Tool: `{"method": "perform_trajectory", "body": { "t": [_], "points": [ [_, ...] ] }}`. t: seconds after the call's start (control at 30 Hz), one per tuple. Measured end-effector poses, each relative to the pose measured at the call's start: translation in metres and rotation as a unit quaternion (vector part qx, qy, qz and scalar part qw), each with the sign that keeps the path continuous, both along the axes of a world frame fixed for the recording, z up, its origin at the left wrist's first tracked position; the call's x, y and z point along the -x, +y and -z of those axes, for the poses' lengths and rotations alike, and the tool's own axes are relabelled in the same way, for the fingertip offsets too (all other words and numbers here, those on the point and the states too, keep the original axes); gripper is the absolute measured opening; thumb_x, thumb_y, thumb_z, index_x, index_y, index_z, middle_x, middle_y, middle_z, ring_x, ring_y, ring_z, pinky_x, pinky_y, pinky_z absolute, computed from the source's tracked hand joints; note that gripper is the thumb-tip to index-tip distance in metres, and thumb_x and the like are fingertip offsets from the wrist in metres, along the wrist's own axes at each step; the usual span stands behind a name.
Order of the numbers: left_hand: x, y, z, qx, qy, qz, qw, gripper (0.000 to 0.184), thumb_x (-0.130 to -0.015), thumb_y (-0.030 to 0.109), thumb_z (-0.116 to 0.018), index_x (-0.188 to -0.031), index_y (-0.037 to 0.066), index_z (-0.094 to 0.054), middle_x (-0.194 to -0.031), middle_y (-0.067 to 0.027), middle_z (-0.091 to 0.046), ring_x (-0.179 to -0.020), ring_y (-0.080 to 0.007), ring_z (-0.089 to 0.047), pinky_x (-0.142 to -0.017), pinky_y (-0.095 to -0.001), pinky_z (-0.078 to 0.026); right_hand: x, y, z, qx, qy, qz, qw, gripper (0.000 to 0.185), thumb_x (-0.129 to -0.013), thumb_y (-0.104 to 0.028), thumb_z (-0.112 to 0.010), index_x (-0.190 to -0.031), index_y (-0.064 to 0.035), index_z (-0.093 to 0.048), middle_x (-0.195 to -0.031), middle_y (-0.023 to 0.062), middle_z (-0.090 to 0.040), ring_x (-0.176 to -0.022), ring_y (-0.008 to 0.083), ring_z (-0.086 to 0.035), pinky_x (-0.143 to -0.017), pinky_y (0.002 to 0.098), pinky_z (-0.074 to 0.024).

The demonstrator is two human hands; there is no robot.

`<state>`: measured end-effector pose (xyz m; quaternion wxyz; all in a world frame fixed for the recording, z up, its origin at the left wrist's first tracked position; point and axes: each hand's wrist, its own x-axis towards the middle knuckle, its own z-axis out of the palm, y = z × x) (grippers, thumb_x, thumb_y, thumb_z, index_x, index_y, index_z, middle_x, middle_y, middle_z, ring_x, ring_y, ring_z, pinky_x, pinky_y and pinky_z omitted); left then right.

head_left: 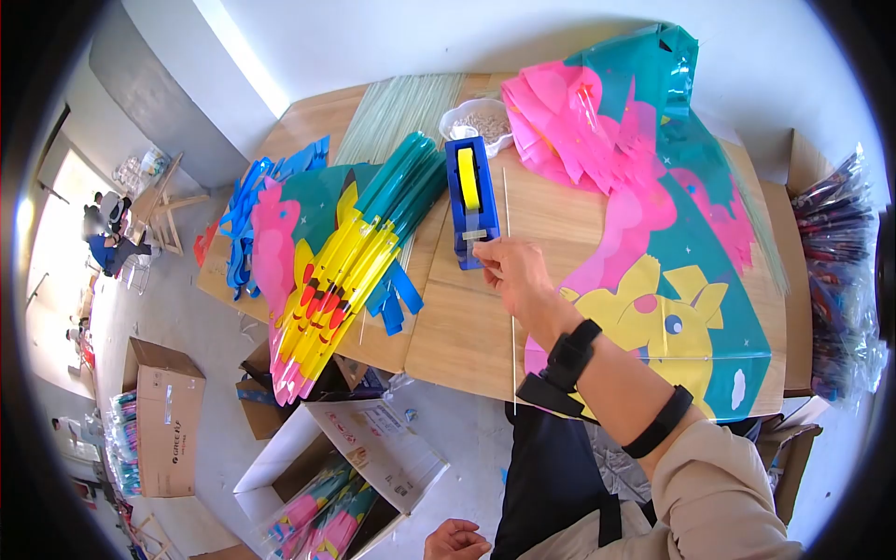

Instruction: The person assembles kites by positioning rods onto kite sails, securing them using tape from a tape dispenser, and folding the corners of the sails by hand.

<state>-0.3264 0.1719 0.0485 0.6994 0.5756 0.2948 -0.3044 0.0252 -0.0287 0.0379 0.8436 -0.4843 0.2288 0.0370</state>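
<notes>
At the blue tape dispenser (457, 205), my right hand (511, 271) pinches the end of the clear tape (475, 236) by the cutter. The dispenser's roll has a yellow core. A printed sheet (691, 308) with a yellow cartoon figure, pink shapes and a teal ground lies under my right forearm. One thin rod (512, 355) runs along that sheet's left edge. Low in the view, my left hand (456, 540) is held away from the table with its fingers curled; what it holds, if anything, is hidden.
Rolled printed sheets (350, 280) and blue strips (241, 233) cover the table's left side. Behind them lie many thin rods (397, 112) and a white bowl (478, 121). Open cartons (373, 443) stand on the floor. Wrapped goods (835, 280) stand at right. People (107, 233) are far left.
</notes>
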Motion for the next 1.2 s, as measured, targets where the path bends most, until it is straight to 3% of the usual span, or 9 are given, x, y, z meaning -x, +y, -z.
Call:
{"method": "perform_trajectory", "body": {
  "t": [0.1,0.2,0.33,0.4,0.5,0.53,0.73,0.87,1.2],
  "points": [
    [0.01,0.009,0.019,-0.029,-0.001,0.015,0.999,0.03,-0.072,-0.004,-0.063,-0.101,-0.004,-0.054,-0.072,-0.0051,-0.06,-0.061,-0.0101,-0.051,-0.056,-0.0233,-0.041,0.011,-0.003,0.013,-0.029,-0.024,0.006,0.999,0.015,-0.07,-0.002,-0.069,-0.062,-0.0024,-0.057,-0.057,0.0028,-0.052,-0.051,0.0134,-0.045,-0.048,0.0279,-0.0351],
    [0.015,0.013,0.03,-0.038,0.004,0.018,0.999,0.031,-0.072,-0.002,-0.064,-0.102,-0.004,-0.055,-0.073,-0.0059,-0.061,-0.061,-0.011,-0.052,-0.057,-0.024,-0.042,0.016,-0.009,0.017,-0.02,-0.006,-0.021,1.0,0.013,-0.076,-0.004,-0.068,-0.067,-0.0019,-0.059,-0.068,0.0052,-0.059,-0.062,0.0141,-0.053,-0.059,0.031,-0.0437],
    [0.014,0.014,0.034,-0.038,0.002,0.023,0.999,0.031,-0.073,0.0,-0.065,-0.102,-0.004,-0.056,-0.073,-0.0059,-0.062,-0.06,-0.0115,-0.052,-0.056,-0.0246,-0.043,0.01,-0.011,0.007,0.059,0.033,-0.051,0.996,0.015,-0.078,-0.008,-0.069,-0.069,-0.0009,-0.06,-0.068,0.0058,-0.06,-0.06,0.0138,-0.056,-0.055,0.0292,-0.045],
    [0.015,0.015,0.036,-0.034,-0.003,0.024,0.999,0.031,-0.073,0.001,-0.065,-0.102,-0.004,-0.056,-0.073,-0.0058,-0.062,-0.06,-0.0114,-0.052,-0.056,-0.0247,-0.044,0.005,-0.003,0.003,0.117,0.015,0.031,0.993,0.017,-0.074,-0.007,-0.071,-0.064,0.0014,-0.06,-0.057,0.0077,-0.057,-0.042,0.0136,-0.048,-0.039,0.0268,-0.0355],
    [0.017,0.016,0.039,-0.032,-0.006,0.025,0.999,0.031,-0.074,0.002,-0.066,-0.102,-0.004,-0.056,-0.073,-0.0056,-0.062,-0.06,-0.0112,-0.053,-0.056,-0.0247,-0.044,-0.001,-0.008,-0.004,0.135,-0.001,-0.02,0.991,0.016,-0.08,-0.013,-0.07,-0.074,-0.0014,-0.061,-0.067,0.0068,-0.061,-0.058,0.012,-0.058,-0.046,0.0262,-0.0427],
    [0.018,0.016,0.04,-0.033,-0.003,0.028,0.999,0.031,-0.074,0.002,-0.067,-0.102,-0.004,-0.056,-0.073,-0.0056,-0.062,-0.06,-0.0112,-0.053,-0.056,-0.0247,-0.044,-0.004,-0.001,-0.003,0.086,-0.024,0.024,0.996,0.013,-0.073,-0.002,-0.067,-0.063,0.0001,-0.059,-0.056,0.0069,-0.056,-0.043,0.0127,-0.048,-0.037,0.0274,-0.032],
    [0.028,0.02,0.06,-0.019,-0.006,0.007,1.0,0.03,-0.074,0.003,-0.068,-0.102,-0.003,-0.057,-0.072,-0.0055,-0.062,-0.059,-0.011,-0.054,-0.054,-0.0251,-0.044,-0.011,-0.003,0.017,0.062,-0.056,0.005,0.996,0.017,-0.07,-0.004,-0.062,-0.056,-0.0093,-0.054,-0.05,0.0012,-0.046,-0.043,0.0118,-0.042,-0.039,0.0271,-0.0305],
    [0.034,0.025,0.067,-0.028,-0.045,0.009,0.999,0.028,-0.075,0.001,-0.066,-0.101,-0.003,-0.057,-0.071,-0.0062,-0.061,-0.057,-0.0109,-0.053,-0.051,-0.0248,-0.043,-0.013,0.0,0.015,0.031,-0.029,0.015,0.999,0.013,-0.068,-0.002,-0.064,-0.058,-0.007,-0.055,-0.056,0.0032,-0.053,-0.044,0.0127,-0.045,-0.041,0.0272,-0.0325],
    [0.041,0.026,0.075,-0.013,-0.038,0.007,0.999,0.025,-0.076,0.006,-0.068,-0.097,-0.002,-0.057,-0.068,-0.0058,-0.06,-0.056,-0.0113,-0.053,-0.05,-0.0259,-0.043,-0.013,-0.007,0.024,0.083,0.01,-0.028,0.996,0.013,-0.082,-0.014,-0.064,-0.075,-0.0044,-0.059,-0.07,0.0068,-0.063,-0.054,0.0133,-0.057,-0.045,0.0283,-0.0405]
  ]
}}
